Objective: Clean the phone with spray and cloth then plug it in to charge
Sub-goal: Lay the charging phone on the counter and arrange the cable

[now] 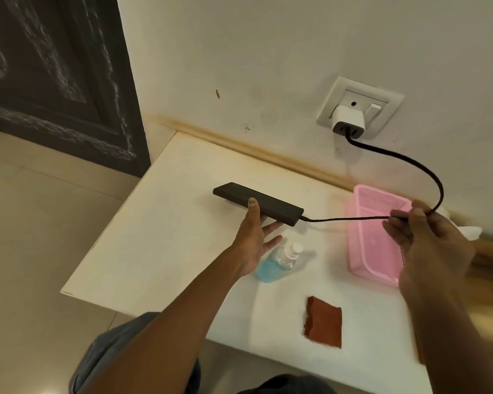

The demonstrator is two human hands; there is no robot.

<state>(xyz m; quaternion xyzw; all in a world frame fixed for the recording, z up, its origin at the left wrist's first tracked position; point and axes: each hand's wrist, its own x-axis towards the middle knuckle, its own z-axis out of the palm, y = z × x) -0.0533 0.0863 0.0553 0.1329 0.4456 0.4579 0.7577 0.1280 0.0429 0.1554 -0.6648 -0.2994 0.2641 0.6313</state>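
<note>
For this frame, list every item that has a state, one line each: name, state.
phone: lifted above the table, cable plugged in
cable: runs from charger to phone
charger: in the wall socket
left hand: holds the phone
right hand: pinches the cable
spray bottle: upright
cloth: lying flat

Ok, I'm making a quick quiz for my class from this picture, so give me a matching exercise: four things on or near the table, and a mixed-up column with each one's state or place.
Things:
1. phone
2. black cable
3. spray bottle
4. red-brown cloth

States:
A. lies folded on the table's near part
B. stands in front of the phone, holds blue liquid
C. held by the left hand, cable plugged into its end
D. pinched by the right hand, runs up to the white charger

Pairs: 1-C, 2-D, 3-B, 4-A
</note>
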